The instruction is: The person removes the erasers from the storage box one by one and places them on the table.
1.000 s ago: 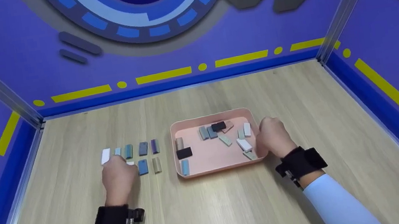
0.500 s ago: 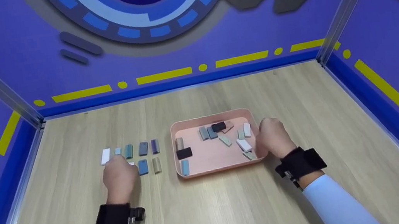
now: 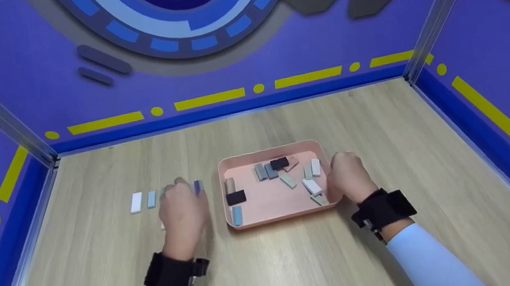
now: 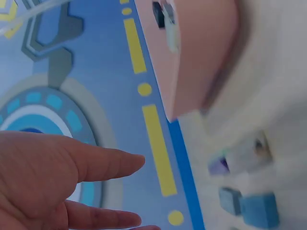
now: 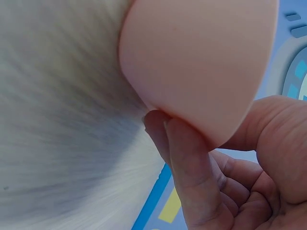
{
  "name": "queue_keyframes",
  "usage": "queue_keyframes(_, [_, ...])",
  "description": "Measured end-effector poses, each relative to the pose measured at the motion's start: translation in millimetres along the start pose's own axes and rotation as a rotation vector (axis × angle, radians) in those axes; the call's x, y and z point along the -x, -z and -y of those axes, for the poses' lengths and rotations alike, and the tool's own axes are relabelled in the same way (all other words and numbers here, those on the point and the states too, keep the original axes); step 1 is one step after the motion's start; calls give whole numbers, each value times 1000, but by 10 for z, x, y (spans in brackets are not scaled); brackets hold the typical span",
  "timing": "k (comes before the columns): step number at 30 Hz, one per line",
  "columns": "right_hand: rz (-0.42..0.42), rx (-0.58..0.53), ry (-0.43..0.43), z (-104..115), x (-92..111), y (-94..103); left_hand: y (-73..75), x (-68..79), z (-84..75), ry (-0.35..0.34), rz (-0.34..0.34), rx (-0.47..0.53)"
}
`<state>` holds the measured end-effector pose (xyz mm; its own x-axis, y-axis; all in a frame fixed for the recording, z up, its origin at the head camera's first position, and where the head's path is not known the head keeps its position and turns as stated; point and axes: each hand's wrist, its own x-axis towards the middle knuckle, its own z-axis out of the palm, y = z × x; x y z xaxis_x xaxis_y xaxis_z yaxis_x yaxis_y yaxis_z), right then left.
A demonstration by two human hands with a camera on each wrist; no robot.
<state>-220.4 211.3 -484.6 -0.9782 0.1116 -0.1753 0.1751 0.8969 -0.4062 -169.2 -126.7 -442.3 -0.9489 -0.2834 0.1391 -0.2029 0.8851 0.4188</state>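
Note:
My left hand [image 3: 183, 215] hovers over the small blocks left of the tray and covers most of them in the head view. Its thumb and fingers reach out straight in the left wrist view, with nothing between them. Below them there show a blue block [image 4: 260, 211], a blue-grey block [image 4: 231, 200] and a beige block [image 4: 247, 154]. A white block [image 3: 136, 202] and a light blue block [image 3: 151, 199] lie beyond the hand's left side. With thumb and fingers, my right hand [image 3: 349, 174] pinches the right wall of the pink tray [image 5: 196, 62].
Inside the tray lie several small blocks, among them a black block [image 3: 236, 197], a light blue block [image 3: 237, 215] and a white block [image 3: 312, 187]. The wooden table [image 3: 273, 275] is bounded by purple-blue panels [image 3: 206, 77] at the back and both sides.
My left hand has moved right, from the left part of the block rows to their right part, uncovering the light blue block. The right hand has stayed at the tray.

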Motion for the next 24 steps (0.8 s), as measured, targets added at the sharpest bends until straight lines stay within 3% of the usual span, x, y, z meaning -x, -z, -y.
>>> queue_keyframes(6, [44,15,-26,-5,2,-13,-176,145,-402,-20,64,-53])
queue_keyframes(11, [64,11,-52,-9,-7,-6,-372,257,-611,-115,71,-75])
queue_keyframes(17, [58,-7,-50,-10,-19,-15,-561,309,-684,-207,69,-73])
queue_keyframes(24, [9,-13,-3,-10,-26,-7,-647,337,-670,-269,13,-122])
